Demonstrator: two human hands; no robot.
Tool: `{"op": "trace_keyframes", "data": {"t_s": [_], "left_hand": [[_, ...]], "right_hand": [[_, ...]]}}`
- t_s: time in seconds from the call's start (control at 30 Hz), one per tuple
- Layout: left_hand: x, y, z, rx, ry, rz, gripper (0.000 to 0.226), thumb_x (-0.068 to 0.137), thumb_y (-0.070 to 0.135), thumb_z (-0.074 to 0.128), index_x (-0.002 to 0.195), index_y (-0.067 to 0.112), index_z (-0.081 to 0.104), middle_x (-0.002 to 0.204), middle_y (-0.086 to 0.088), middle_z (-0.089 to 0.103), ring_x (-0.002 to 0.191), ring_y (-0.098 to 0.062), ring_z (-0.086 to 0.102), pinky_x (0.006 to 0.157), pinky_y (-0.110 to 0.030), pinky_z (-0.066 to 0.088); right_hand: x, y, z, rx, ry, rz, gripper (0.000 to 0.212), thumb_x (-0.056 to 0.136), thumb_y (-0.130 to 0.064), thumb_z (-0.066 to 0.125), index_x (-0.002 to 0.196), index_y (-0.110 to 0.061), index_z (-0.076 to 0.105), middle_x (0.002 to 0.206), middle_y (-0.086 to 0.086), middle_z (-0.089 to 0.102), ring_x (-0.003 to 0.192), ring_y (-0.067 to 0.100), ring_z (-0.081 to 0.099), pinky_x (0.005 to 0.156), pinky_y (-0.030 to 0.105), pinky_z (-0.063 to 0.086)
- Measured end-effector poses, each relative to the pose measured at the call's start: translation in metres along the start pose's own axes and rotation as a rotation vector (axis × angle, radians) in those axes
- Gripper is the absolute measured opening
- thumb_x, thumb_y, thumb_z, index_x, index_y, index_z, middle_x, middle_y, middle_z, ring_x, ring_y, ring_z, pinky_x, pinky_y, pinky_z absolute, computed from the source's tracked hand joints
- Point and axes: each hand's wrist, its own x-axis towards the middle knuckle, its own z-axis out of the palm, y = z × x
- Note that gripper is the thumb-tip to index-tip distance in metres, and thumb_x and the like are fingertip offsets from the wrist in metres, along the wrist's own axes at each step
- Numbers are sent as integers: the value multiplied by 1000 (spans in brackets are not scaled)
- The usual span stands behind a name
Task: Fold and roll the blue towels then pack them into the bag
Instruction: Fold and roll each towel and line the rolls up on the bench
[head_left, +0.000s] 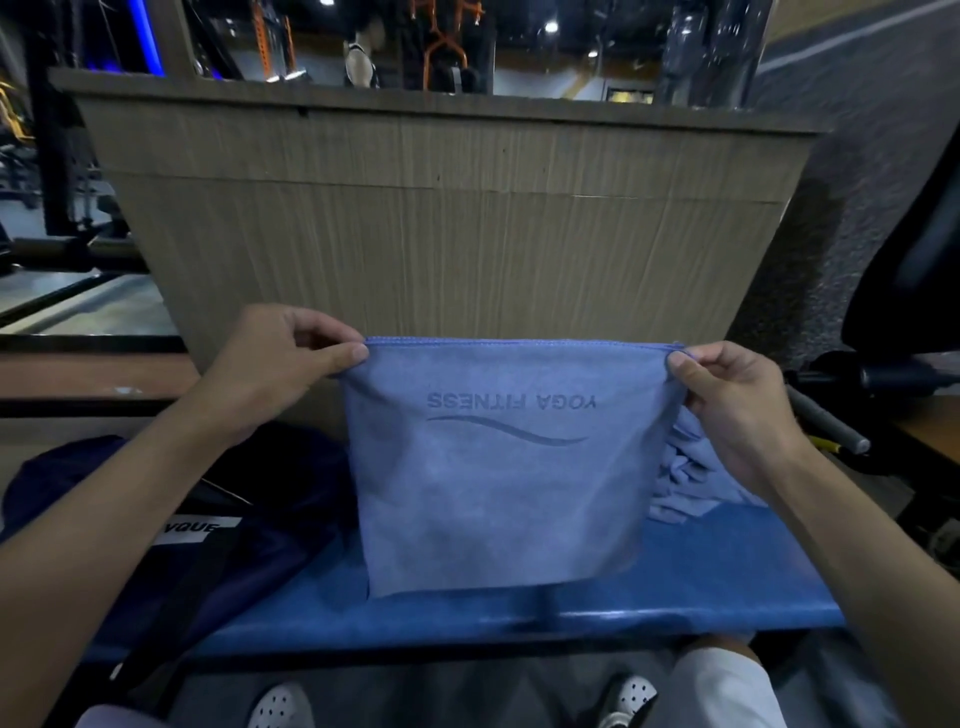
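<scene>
towel (498, 483) taut between both hands

The blue towel (498, 483) is soft, matt cloth with a fine, suede-like nap. Its lettering and wave line are pressed into the pile and look darker than the rest, and a stitched hem runs along its top edge. The crumpled towels (685, 478) beside it are the same matt cloth. The bench pad (701, 582) has a smooth, vinyl-like blue cover with a glossy sheen. The bag (270, 499) is dark navy fabric, faintly shiny, with a smooth white printed label (195, 531). The counter panel (441, 218) is matt wood-grain laminate with fine vertical lines. The floor (872, 171) looks rough, speckled and rubbery. The clogs (280, 704) are white, perforated and moulded.
</scene>
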Motion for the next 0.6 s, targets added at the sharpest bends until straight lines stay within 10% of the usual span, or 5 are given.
{"op": "trace_keyframes", "data": {"t_s": [0.33,0.6], "left_hand": [[6,0,-3,292,-70,118,21,90,3,65,95,23,70,81,15,64,68,18,57,68,1,41],[6,8,5,-58,-20,-153,10,95,9,60,86,6,64,50,-2,64,41,-10,61,35,-17,40]], "right_hand": [[5,-2,-7,-189,-73,-34,16,89,2,62,92,-13,68,65,-10,64,62,-2,57,63,12,48],[15,-15,0,-243,-68,16,13,97,-3,54,84,-4,58,45,-7,49,38,7,39,38,20,33]]}}
